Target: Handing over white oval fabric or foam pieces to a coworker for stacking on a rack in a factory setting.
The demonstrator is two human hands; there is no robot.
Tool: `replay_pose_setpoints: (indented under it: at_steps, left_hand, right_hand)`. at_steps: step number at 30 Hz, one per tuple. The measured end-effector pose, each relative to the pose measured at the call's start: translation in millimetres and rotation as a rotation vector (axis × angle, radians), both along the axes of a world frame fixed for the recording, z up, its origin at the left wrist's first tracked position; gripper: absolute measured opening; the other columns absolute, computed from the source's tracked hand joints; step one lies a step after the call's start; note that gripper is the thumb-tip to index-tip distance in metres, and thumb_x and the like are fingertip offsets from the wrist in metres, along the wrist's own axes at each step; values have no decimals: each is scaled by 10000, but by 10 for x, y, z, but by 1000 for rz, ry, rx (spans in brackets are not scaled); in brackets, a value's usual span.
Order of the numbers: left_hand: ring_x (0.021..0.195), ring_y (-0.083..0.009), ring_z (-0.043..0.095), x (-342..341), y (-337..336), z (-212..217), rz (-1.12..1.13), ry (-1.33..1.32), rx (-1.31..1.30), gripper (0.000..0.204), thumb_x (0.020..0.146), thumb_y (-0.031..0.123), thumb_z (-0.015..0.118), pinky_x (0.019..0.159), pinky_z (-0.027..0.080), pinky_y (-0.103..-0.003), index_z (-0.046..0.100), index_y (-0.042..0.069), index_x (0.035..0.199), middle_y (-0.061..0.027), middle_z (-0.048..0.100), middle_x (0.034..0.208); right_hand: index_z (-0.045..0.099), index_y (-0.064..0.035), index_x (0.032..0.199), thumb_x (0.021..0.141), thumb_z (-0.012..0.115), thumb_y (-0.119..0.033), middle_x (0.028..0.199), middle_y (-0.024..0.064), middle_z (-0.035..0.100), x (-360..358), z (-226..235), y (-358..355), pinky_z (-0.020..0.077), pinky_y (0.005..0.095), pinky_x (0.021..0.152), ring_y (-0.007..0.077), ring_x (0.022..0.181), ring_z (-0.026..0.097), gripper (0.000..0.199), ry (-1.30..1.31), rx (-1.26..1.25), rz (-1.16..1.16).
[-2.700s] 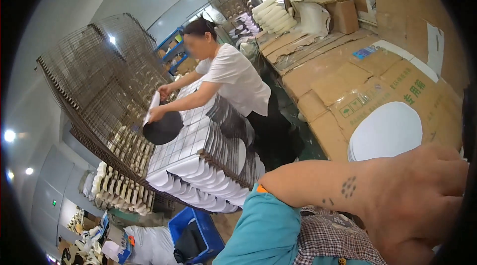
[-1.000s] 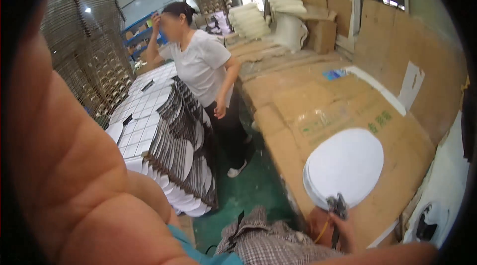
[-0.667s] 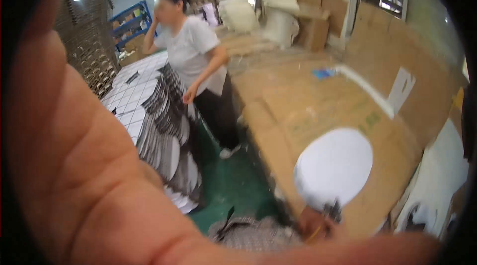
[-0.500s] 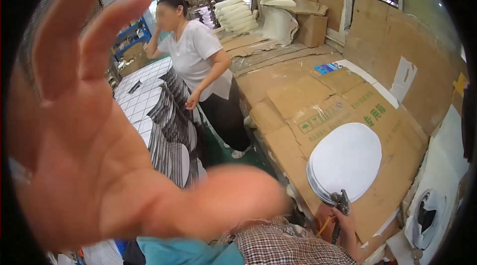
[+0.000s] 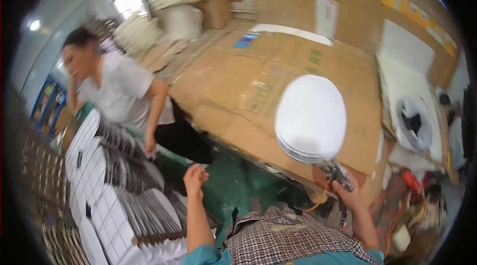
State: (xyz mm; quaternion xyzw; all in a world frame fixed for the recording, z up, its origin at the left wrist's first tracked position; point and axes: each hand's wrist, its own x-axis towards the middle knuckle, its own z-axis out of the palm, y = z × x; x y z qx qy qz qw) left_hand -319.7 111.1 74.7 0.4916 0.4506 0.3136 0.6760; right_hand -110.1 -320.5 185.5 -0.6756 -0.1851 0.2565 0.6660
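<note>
My right hand (image 5: 345,191) grips a dark metal spray gun (image 5: 336,175) with a thin yellow hose hanging from it. The gun's front end is at the near edge of a stack of white oval sheets (image 5: 312,113) lying on the cardboard-covered table (image 5: 223,83). Fingers loosely bent and slightly apart, my left hand (image 5: 196,178) hangs over the green floor gap with nothing visible in it. To its left stands a stack of white, grid-lined panels with dark edges (image 5: 117,193).
A co-worker in a white top (image 5: 121,83) stands left of the table beside the panels. Cream pads (image 5: 136,34) are piled at the back. A white roll (image 5: 415,123) lies on the right, above tangled hoses (image 5: 397,215). Shelving racks (image 5: 42,190) line the left.
My left hand has dropped from close before the camera to beside my body. The view has swung right, while my right hand still holds the spray gun by the oval stack.
</note>
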Motion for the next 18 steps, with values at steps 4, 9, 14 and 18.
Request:
replay_pose_setpoints:
  at_steps: [4, 9, 14, 18]
  left_hand:
    - [586, -186, 610, 376, -230, -773, -226, 237, -243, 229, 826, 49, 540, 489, 498, -275, 555, 42, 1055, -88, 613, 816]
    - [544, -192, 599, 694, -568, -1289, -343, 407, -278, 219, 823, 40, 518, 460, 495, -284, 559, 42, 1038, -92, 615, 786]
    - [567, -244, 613, 584, -812, -1705, -472, 617, -290, 245, 782, 38, 533, 510, 520, -358, 569, 46, 1024, -109, 609, 814]
    - [514, -240, 582, 497, -930, -1885, -486, 757, -244, 210, 795, 39, 479, 472, 483, -358, 595, 70, 968, -95, 615, 762]
  right_hand:
    - [455, 5, 1208, 858, 572, -101, 890, 54, 576, -254, 496, -398, 484, 278, 741, 134, 788, 572, 384, -7, -47, -216]
    - [490, 24, 1136, 804, 642, -196, 825, 75, 576, -447, 684, -741, 483, 284, 679, 149, 729, 571, 427, -71, -61, -376]
    - [478, 18, 1189, 792, 631, -108, 852, 45, 576, -493, 731, -906, 482, 247, 653, 113, 701, 570, 444, -143, -128, -393]
    - [482, 27, 1188, 784, 628, -89, 855, 61, 586, -495, 882, -1068, 497, 245, 640, 120, 697, 578, 445, -78, -55, -467]
